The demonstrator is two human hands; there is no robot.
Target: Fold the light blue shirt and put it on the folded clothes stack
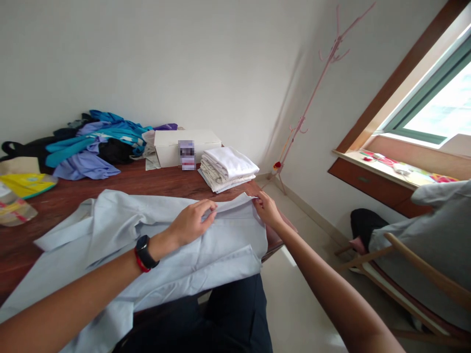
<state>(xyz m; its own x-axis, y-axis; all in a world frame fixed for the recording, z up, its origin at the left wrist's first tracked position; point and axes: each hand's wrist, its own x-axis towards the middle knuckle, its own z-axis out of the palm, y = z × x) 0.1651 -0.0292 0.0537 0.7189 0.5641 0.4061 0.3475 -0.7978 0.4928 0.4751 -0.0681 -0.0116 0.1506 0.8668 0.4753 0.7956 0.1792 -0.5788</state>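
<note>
Head view: A pale gray shirt [228, 235] lies spread across the front of the brown wooden table [172, 179], its collar end toward the left and its near part hanging over the front edge. The right hand [267, 208] grips the far right corner of the shirt between thumb and fingers, at the right end of the table. The left hand [193, 223] is positioned over the far edge of the shirt, left of the right hand; its thumb and forefinger are set narrow, but whether cloth is pinched between them cannot be told. A black wristband [146, 251] and a red band [141, 263] are fitted on the left wrist.

Behind the shirt, a stack of folded white clothes [230, 164] rests near the right end of the table. A white box [167, 147] stands just beside it, on the left. A heap of blue, purple and black clothes [99, 137] occupies the far left, with a yellow packet [27, 184] in front. A pink coat rack [314, 95] stands on the floor, right of the table.
</note>
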